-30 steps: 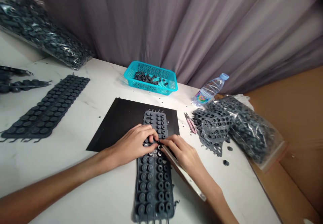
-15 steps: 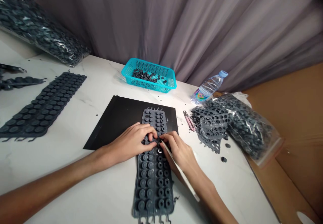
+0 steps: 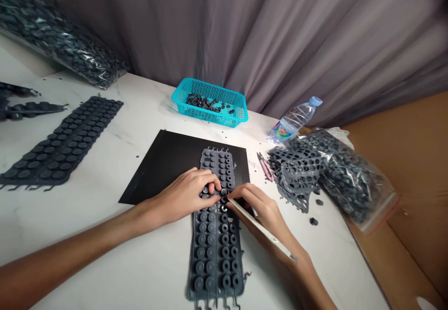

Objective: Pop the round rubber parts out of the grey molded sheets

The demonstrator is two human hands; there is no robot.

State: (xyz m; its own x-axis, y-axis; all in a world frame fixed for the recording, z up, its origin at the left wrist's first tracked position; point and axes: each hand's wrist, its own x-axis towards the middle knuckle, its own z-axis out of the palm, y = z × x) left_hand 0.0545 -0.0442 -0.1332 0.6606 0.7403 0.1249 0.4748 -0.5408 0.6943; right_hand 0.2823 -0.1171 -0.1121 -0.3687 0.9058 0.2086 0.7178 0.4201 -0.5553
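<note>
A long dark-grey rubber sheet (image 3: pixel 217 254) with rows of round studs lies lengthwise in front of me, its far part over a black mat (image 3: pixel 154 170). My left hand (image 3: pixel 196 189) rests across its middle from the left, fingers curled and thumb and index gripping at the studs; the exact hold is partly hidden. From the right, my right hand (image 3: pixel 257 207) pinches a thin white stick-like tool (image 3: pixel 262 228). The tool's tip is at the studs by my left fingertips, and its tail slants back over my wrist.
A turquoise basket (image 3: pixel 210 121) holds loose black pieces. Another studded sheet (image 3: pixel 63 142) lies left. On the right are pink-handled snips (image 3: pixel 266 168), a perforated grey sheet (image 3: pixel 297 179), a water bottle (image 3: pixel 294 121) and a filled bag (image 3: pixel 353 184). A larger bag (image 3: pixel 70 44) sits back left.
My right hand has shifted slightly right, and the white tool now lies at a flatter slant. More studs show between my hands. The whole view has moved a little.
</note>
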